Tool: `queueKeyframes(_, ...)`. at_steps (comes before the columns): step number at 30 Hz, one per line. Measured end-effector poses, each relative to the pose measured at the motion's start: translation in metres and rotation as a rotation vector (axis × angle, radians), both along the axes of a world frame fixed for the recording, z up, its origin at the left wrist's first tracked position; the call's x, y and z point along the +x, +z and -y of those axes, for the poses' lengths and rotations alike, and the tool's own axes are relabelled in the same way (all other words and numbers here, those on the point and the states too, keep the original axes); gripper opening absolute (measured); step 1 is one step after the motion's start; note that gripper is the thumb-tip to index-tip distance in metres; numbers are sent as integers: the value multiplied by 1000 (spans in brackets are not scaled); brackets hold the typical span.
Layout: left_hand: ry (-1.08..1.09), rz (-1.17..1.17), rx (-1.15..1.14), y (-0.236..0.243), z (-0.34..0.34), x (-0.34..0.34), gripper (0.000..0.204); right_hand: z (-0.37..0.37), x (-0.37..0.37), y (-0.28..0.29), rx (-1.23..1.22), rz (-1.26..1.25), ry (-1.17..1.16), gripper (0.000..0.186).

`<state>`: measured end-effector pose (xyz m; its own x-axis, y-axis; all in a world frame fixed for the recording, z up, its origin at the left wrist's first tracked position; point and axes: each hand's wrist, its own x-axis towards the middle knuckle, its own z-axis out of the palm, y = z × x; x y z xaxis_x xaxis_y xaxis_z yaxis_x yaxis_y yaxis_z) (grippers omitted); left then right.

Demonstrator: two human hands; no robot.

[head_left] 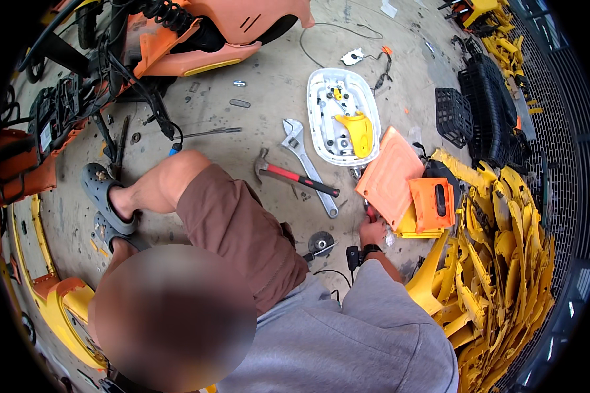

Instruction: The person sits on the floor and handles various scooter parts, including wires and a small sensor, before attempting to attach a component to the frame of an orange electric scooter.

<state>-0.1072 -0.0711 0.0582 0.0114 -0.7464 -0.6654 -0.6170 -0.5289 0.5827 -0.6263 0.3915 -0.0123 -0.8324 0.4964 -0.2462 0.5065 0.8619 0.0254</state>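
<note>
My right hand (pixel 373 231), with a dark band on the wrist, is low over the floor at the edge of a pile of plastic panels. Its fingers are closed around a red-handled tool (pixel 372 213), whose far end I cannot make out. Just beyond lie a faded orange panel (pixel 390 175) and a brighter orange plastic part (pixel 421 203) with a dark slot, with yellow panels under them. To the left are a red-and-black hammer (pixel 295 177) and a large adjustable wrench (pixel 309 167). My left hand does not show.
A white plastic tub (pixel 313 114) holds small hardware and a yellow piece (pixel 358 133). A partly dismantled orange vehicle (pixel 196 39) stands at far left. Stacked yellow panels (pixel 491 262) line the right, with black baskets (pixel 453 116) beyond. An angle grinder disc (pixel 320 243) lies near my leg.
</note>
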Motion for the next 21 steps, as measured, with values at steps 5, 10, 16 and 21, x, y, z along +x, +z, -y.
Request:
queueKeyframes(5,19,-2,-5,1,-6,5,26,9,-1,9,39,-18,112,56)
queueKeyframes(10,10,-2,-1,3,-7,10,26,-28,3,-15,-162,10,227,54)
queueKeyframes(16,-1,-27,-6,6,-10,11,26,-18,-7,-5,-465,73,249,57)
queueKeyframes(21,-34,-61,-25,5,-5,3,26,-25,-50,95,-395,95,258,59)
